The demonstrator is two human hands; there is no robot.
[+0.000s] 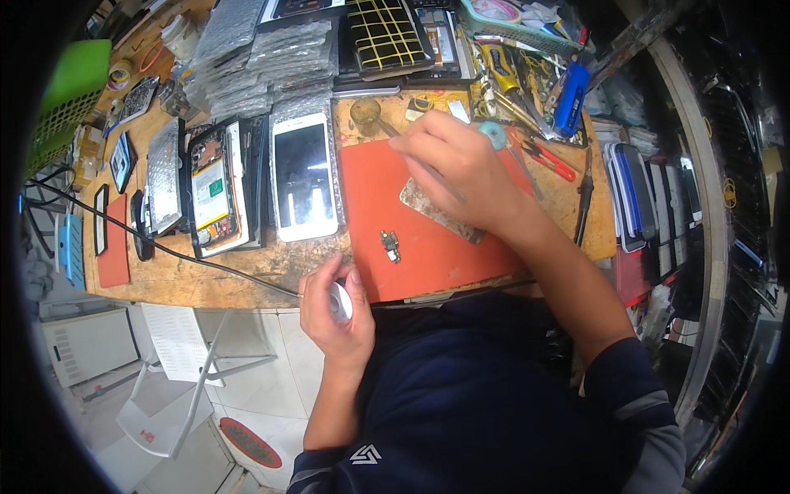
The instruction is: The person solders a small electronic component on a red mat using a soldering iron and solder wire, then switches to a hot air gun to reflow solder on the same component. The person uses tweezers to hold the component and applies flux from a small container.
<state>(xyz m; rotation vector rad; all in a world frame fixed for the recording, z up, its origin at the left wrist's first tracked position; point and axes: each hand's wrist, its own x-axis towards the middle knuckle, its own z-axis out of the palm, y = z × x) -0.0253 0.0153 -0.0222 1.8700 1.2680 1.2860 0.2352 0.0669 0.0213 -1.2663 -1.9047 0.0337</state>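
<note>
Flanking circuit board [391, 245], left hand [332, 325] cups white object [340, 302] while right hand [458, 169] pinches tool [387, 128].

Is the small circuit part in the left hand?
No, the small circuit part lies on the large orange mat, apart from the left hand.

A small white round thing [340, 302] sits in the left hand [329, 325], with the fingers curled around it and part of it hidden. It is near the front edge of the wooden surface [173, 278]. A thin gray tool [388, 128] is in the right hand [457, 165], which hides much of it. It is tilted, and its far end points up and left, close to a small round brown pot [364, 113] on the surface.
</note>
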